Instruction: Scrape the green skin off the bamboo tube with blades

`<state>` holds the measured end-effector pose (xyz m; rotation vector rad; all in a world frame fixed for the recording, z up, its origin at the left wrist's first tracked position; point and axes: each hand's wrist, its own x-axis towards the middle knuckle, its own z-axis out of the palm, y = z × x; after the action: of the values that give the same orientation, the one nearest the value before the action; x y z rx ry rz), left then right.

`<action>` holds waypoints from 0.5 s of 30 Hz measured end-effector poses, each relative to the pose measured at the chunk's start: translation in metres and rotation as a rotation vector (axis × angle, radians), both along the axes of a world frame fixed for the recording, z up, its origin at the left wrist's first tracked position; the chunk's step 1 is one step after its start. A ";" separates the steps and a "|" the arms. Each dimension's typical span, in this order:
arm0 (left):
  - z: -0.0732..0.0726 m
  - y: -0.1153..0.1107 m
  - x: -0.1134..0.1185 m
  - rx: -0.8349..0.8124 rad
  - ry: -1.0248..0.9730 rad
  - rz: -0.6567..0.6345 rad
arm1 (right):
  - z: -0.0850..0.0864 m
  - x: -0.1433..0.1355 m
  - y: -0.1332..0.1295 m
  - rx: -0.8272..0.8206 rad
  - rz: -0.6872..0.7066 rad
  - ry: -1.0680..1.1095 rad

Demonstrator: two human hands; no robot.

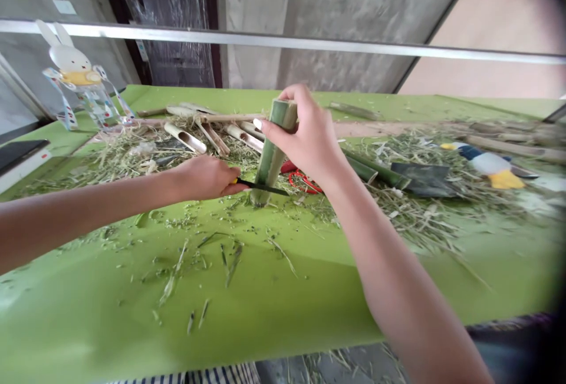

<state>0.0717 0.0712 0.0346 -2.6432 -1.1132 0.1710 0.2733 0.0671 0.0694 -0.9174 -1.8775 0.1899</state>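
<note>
A green bamboo piece (270, 157) stands nearly upright, slightly tilted, with its lower end at the green surface of the table (247, 301). The right hand (307, 130) holds it near the top, thumb on the near side and fingers curled over the upper end, which they partly hide. The left hand (201, 177) is closed around the yellow-and-black handle of a narrow tool (267, 188); its dark blade crosses the bamboo near the lower end. Most of the handle is hidden in the grip, and whether the edge is toothed is hard to make out.

Just behind the bamboo lie red-handled scissors (305, 183), partly covered by the right hand's wrist. Cut bamboo tubes (186, 138) rest among dried shavings (128, 148) behind the left hand, and green bamboo lengths (382, 173) lie to the right, beside a dark flat sheet (427, 180). Farther right is a white, blue and yellow object (490, 166), blurred.

At the far left stands a rabbit-shaped bottle (75, 68) with a dotted pattern. A dark-topped, white-edged object (24, 160) is cut off by the left border; its small coloured marks are too small to read, as is the white wall plate (64, 6). Striped cloth (221, 374) shows at the bottom edge, mostly cut off.
</note>
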 end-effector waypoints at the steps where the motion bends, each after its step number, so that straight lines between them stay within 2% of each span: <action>1: -0.004 0.000 -0.002 -0.062 0.017 0.003 | 0.000 -0.001 -0.001 -0.001 0.004 -0.003; 3: -0.013 -0.002 -0.006 -0.158 0.054 0.048 | 0.001 -0.003 -0.005 -0.001 0.018 -0.014; 6: -0.020 -0.004 -0.006 -0.193 0.040 0.106 | 0.002 -0.006 -0.010 -0.003 0.019 -0.031; 12: -0.009 -0.006 0.003 -0.301 0.108 0.177 | 0.003 -0.005 -0.010 -0.037 -0.007 -0.033; 15: -0.008 -0.006 0.003 -0.274 0.115 0.169 | 0.001 0.002 -0.005 -0.056 -0.035 0.001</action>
<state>0.0745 0.0653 0.0270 -2.7251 -1.3584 0.5372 0.2751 0.0622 0.0699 -0.9871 -1.8616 0.2228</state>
